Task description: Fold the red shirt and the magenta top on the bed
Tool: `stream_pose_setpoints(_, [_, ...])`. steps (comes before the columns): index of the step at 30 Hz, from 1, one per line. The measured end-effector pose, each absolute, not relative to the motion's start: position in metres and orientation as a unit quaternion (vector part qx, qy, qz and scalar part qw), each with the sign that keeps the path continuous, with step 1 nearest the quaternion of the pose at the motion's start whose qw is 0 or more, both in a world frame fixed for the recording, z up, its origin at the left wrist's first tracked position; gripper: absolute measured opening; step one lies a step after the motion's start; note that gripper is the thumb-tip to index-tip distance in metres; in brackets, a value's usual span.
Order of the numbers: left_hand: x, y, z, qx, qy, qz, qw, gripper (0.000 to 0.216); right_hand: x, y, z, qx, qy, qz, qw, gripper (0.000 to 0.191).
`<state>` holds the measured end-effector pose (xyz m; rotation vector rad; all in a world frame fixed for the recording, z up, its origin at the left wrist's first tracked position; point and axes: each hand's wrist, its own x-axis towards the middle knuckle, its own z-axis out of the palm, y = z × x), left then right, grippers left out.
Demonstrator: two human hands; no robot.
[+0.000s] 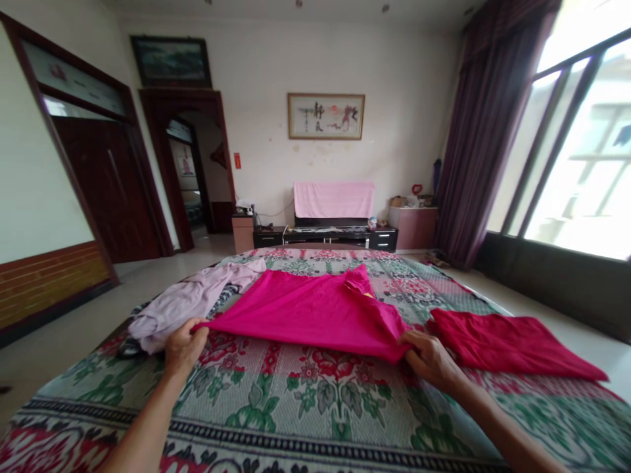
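A bright pink garment (305, 312) lies spread over the flowered cloth, its near edge stretched between both hands. My left hand (185, 348) is closed on its near left corner. At the near right corner, my right hand (428, 355) pinches the fabric between thumb and fingers. The garment's far right part is bunched, with a small yellowish patch beside the fold. I cannot tell what kind of garment it is.
Left of the garment lies a rumpled pale pink cloth (192, 299) over black-and-white fabric. A folded red garment (513, 341) rests on the right. The flowered cover (315, 401) spreads beneath everything. Beyond it stands a low black cabinet (384, 240); a window (582, 151) is at right.
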<state>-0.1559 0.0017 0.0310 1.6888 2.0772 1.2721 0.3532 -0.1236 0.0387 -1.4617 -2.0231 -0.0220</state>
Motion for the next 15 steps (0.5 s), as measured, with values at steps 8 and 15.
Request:
stream_pose_setpoints(8, [-0.16, 0.009, 0.028, 0.612, 0.69, 0.372, 0.105, 0.032, 0.357, -0.124, 0.043, -0.562, -0.773, 0.009, 0.293, 0.02])
stream_pose_setpoints(15, [-0.167, 0.008, 0.028, 0.636, 0.673, 0.361, 0.113, 0.03, 0.365, -0.119, 0.039, -0.574, -0.774, 0.064, 0.26, 0.02])
